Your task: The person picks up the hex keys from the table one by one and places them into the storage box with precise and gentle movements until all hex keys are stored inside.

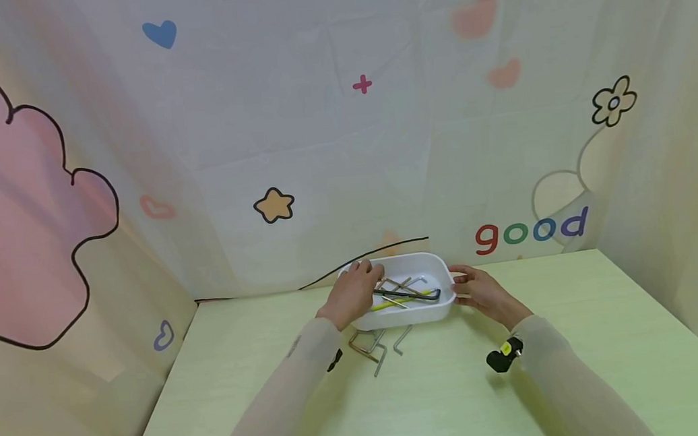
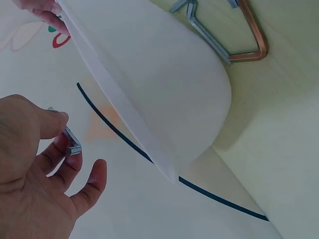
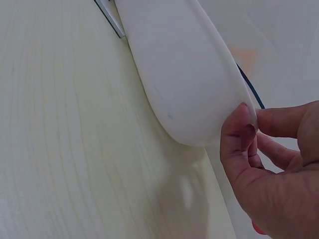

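Note:
A white plastic tray (image 1: pixel 404 317) sits at the back of the table, holding several metal hex keys, a long black L-shaped key (image 1: pixel 409 295) and a thin yellow stick (image 1: pixel 385 305). Over its left end is my left hand (image 1: pixel 354 290); in the left wrist view, thumb and fingers pinch a small silver hex key (image 2: pixel 73 138). At the tray's right end, my right hand (image 1: pixel 478 293) grips the rim between thumb and fingers, as the right wrist view also shows. In front of the tray lie several bent hex keys, among them a copper-coloured one (image 1: pixel 363 355) and a silver one (image 1: pixel 402 341).
The pale wooden table (image 1: pixel 447 400) meets a printed cloth backdrop (image 1: pixel 332 145) right behind the tray. More cloth hangs along the left and right sides. A dark wrist camera (image 1: pixel 501 361) hangs below the right sleeve.

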A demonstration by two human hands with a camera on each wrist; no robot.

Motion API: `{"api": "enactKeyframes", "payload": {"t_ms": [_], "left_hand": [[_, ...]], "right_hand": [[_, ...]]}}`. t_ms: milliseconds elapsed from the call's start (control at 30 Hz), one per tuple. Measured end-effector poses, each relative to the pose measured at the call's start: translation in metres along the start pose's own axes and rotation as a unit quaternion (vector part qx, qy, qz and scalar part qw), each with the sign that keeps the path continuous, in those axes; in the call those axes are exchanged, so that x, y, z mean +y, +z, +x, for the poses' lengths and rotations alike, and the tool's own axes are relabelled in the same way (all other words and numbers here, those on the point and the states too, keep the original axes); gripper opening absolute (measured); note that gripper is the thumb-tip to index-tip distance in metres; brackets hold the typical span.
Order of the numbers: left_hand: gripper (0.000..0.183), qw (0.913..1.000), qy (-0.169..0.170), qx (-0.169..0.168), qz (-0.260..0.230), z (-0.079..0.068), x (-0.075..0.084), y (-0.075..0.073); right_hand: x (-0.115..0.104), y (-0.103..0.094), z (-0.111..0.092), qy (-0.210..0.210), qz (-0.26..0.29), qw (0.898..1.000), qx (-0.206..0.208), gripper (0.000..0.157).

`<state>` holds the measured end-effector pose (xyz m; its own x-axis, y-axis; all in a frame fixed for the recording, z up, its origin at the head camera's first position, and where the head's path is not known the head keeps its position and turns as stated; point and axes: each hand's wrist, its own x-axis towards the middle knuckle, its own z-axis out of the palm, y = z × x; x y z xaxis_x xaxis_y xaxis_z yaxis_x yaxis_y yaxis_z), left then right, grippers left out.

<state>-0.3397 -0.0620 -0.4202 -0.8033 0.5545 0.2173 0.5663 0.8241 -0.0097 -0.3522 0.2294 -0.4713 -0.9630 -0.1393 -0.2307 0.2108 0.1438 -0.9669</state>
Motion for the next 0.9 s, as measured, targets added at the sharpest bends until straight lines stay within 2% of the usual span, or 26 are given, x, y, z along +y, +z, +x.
{"api": "enactKeyframes", "payload": {"t_ms": [267, 633, 800, 900], "left_hand": [[0.029, 0.9997, -0.006, -0.02, -0.011, 0.01, -0.006, 0.004], [0.021, 0.9988, -0.014, -0.045, -0.01, 0.023, -0.004, 0.016], [0.027, 0.9981, -0.023, -0.056, -0.013, 0.025, -0.005, 0.02], [0.031, 0.9982, -0.027, -0.052, -0.014, 0.024, -0.005, 0.021]], "right_hand": [[0.002, -0.001, 0.002, -0.004, 0.0, 1.0, -0.003, 0.059], [0.004, -0.002, 0.003, -0.007, -0.003, 1.0, -0.003, 0.058], [0.004, -0.002, 0.003, -0.006, -0.003, 1.0, -0.001, 0.058], [0.004, -0.002, 0.003, -0.007, -0.001, 1.0, -0.001, 0.058]]}}
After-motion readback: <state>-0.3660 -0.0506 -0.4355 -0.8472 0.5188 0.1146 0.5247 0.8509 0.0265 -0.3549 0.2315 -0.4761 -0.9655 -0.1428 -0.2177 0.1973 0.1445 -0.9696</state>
